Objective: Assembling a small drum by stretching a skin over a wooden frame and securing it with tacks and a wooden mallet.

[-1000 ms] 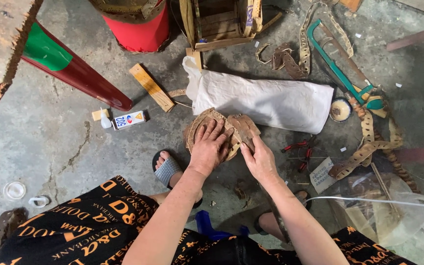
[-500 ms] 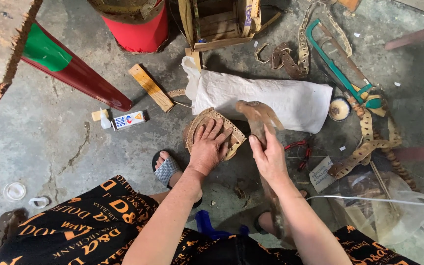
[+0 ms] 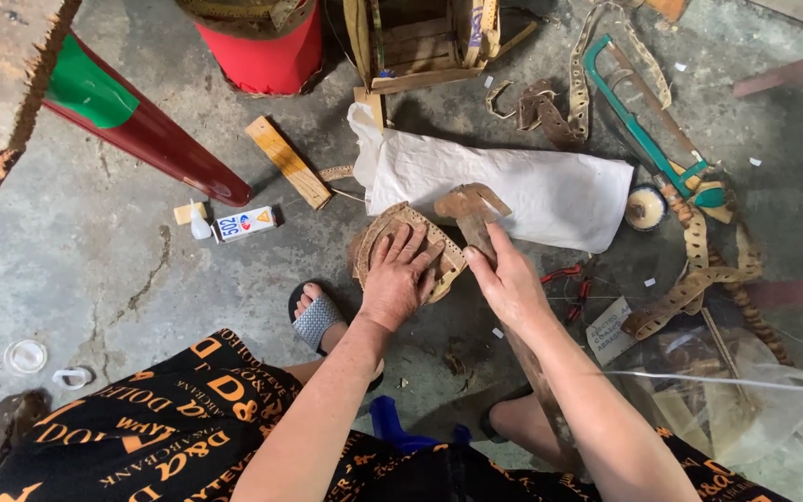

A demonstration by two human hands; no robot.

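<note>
Pressing palm-down with fingers spread, the left hand (image 3: 398, 274) flattens one round woven piece (image 3: 408, 249) on the floor, just below one white sack (image 3: 504, 186). The right hand (image 3: 509, 279) is closed around one brown strap (image 3: 478, 223), its hooked end raised over the sack's lower edge. We count one glue bottle (image 3: 199, 223) left of the sack.

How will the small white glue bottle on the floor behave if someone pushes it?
The glue bottle lies on its side on the rough concrete floor, so it would probably roll or spin rather than tip. It looks small and plastic, likely light, and a light push may move it easily.
</note>
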